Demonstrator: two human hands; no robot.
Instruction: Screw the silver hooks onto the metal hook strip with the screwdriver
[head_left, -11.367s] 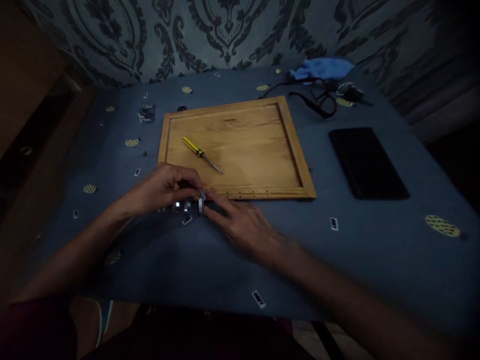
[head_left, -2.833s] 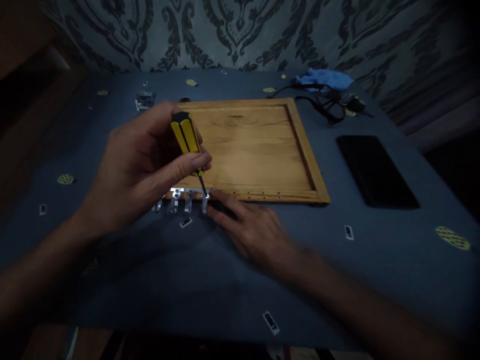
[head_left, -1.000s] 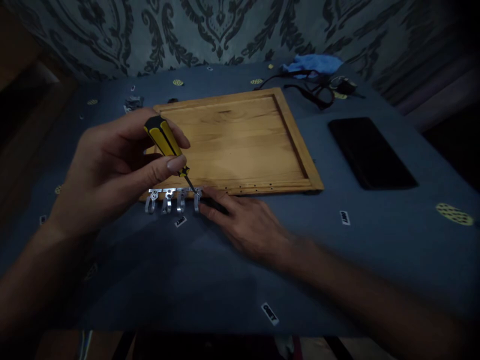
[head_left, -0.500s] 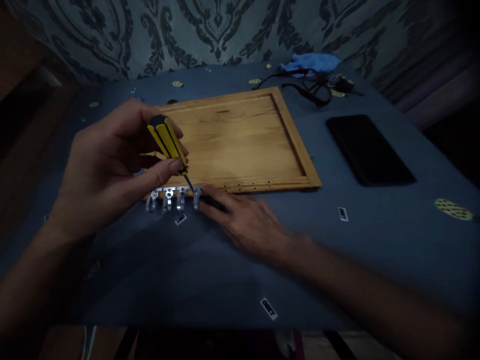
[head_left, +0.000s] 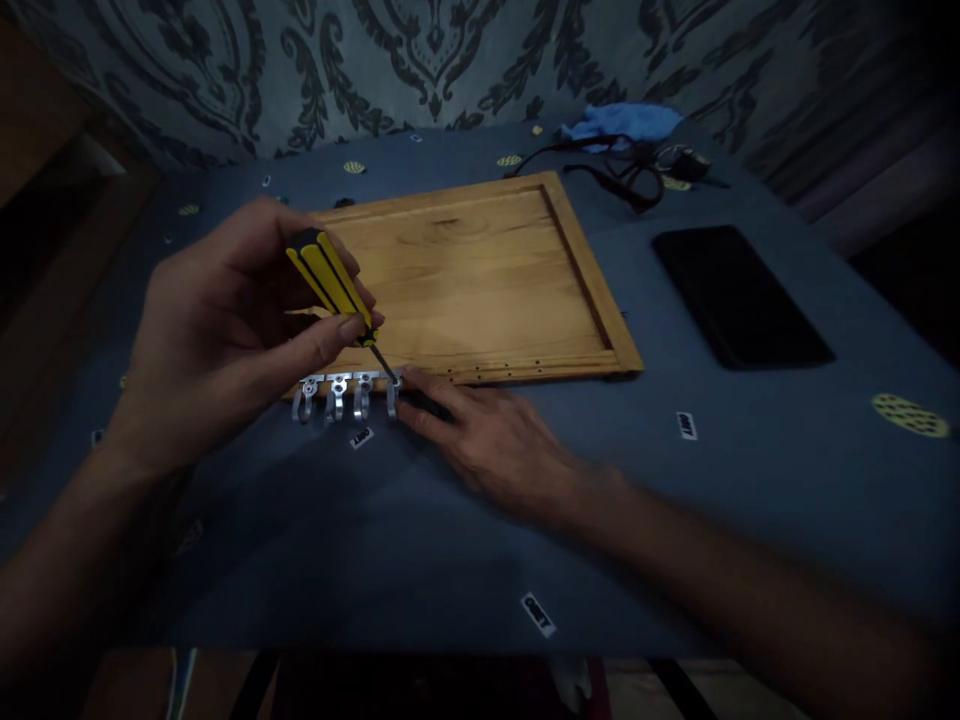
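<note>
My left hand (head_left: 240,330) grips a yellow and black screwdriver (head_left: 330,280), whose tip rests on the rightmost of several silver hooks (head_left: 337,395). The hooks line the near edge of a wooden board (head_left: 465,280) with a raised frame. My right hand (head_left: 499,440) lies at that edge, its fingertips against the rightmost hook, with a black object (head_left: 430,404) between thumb and fingers. Small dark holes run along the board's edge to the right of the hand.
A dark phone or tablet (head_left: 739,298) lies right of the board. Behind it are eyeglasses (head_left: 619,185), a blue cloth (head_left: 626,122) and a small dark object (head_left: 686,163). A patterned wall or curtain (head_left: 420,60) stands behind the blue tablecloth (head_left: 420,560).
The screwdriver's handle has tilted slightly to the left, while its tip has shifted a little right on the hook. My right hand has hardly moved.
</note>
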